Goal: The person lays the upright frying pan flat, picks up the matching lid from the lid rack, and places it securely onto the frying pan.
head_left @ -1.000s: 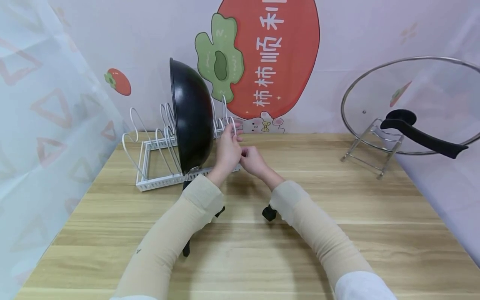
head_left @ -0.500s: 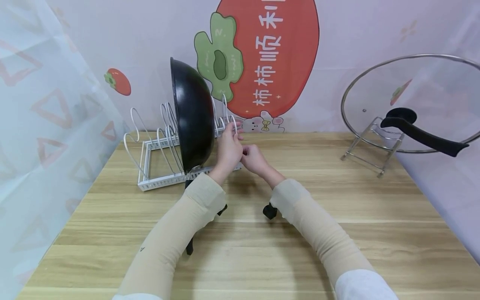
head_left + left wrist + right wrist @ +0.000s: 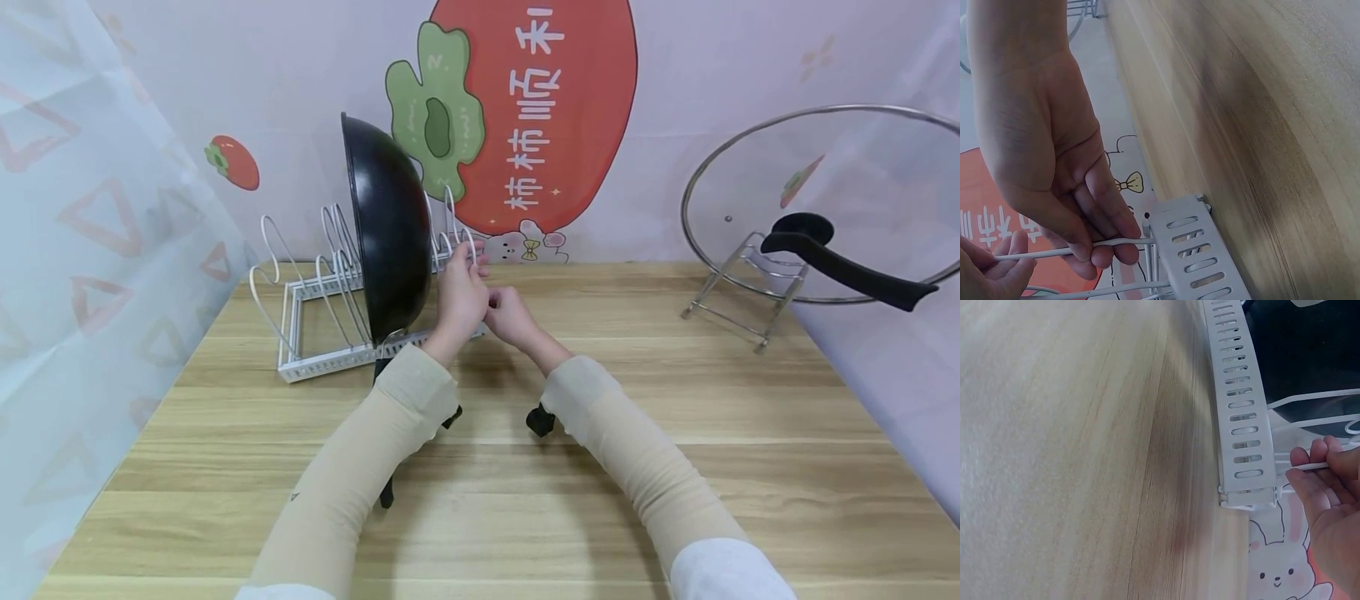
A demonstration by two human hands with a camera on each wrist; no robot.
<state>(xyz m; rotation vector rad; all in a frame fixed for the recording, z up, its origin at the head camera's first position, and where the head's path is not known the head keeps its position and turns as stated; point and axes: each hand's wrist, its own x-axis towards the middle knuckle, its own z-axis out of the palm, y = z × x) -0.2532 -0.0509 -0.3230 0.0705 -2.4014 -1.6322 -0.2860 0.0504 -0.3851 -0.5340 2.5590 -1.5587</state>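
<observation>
A white wire rack (image 3: 330,364) with a slotted base stands on the table at left. A black wok (image 3: 390,233) stands on edge in it, its long handle (image 3: 386,492) partly hidden by the left sleeve. My left hand (image 3: 461,292) holds the rack's rightmost wire loop (image 3: 474,250) from the front; in the left wrist view its fingers (image 3: 1013,265) pinch the wire at the lower left edge. Lower on that loop, close to the slotted base (image 3: 1241,412), my right hand (image 3: 1329,506) pinches the wire between thumb and fingertips.
At the right, a large glass lid (image 3: 720,192) with a black handle (image 3: 855,271) leans on a small metal stand (image 3: 750,308). The wooden table (image 3: 675,400) meets a printed backdrop (image 3: 562,125) behind the rack.
The rack and wok have shifted very slightly to the right, along with my left hand and sleeve. Both hands keep their hold on the wire loop.
</observation>
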